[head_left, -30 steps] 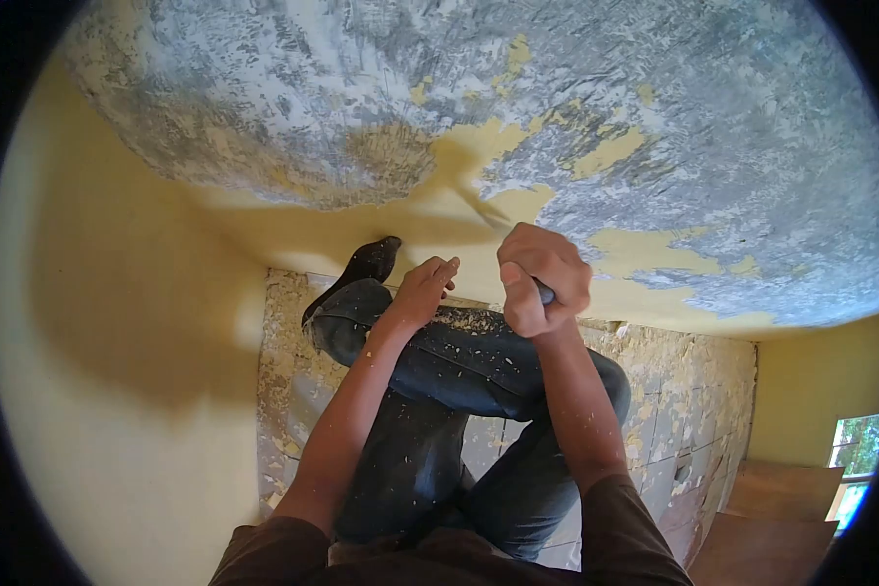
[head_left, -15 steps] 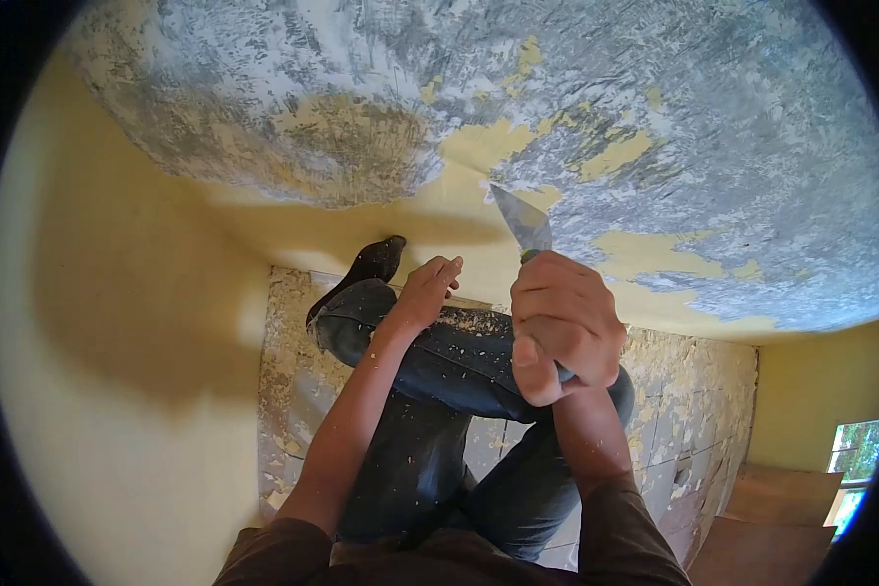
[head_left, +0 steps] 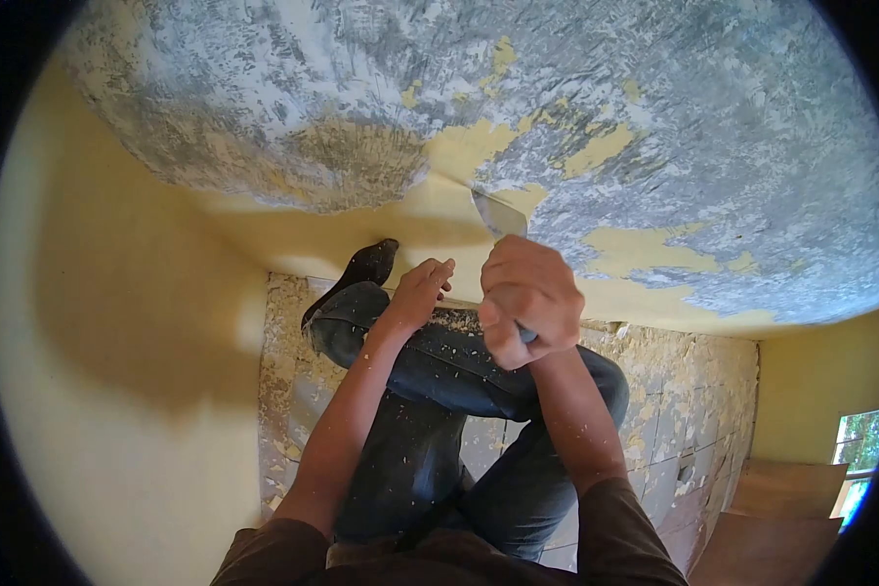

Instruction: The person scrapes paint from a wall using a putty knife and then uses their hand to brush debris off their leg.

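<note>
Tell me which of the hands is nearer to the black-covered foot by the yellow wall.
Left. The left hand is just right of the foot, with a gap between them; the right hand, gripping the pointed grey metal scraper, is farther right.

We observe a grey metal scraper with a tapering flat blade, tilted, its tip towards the yellow-painted wall; contact cannot be confirmed. The dark handle is mostly hidden, its butt end exposed. We note the wall's paint partly stripped to mottled grey-white, ragged-edged, with yellow patches inside the bared area.
</note>
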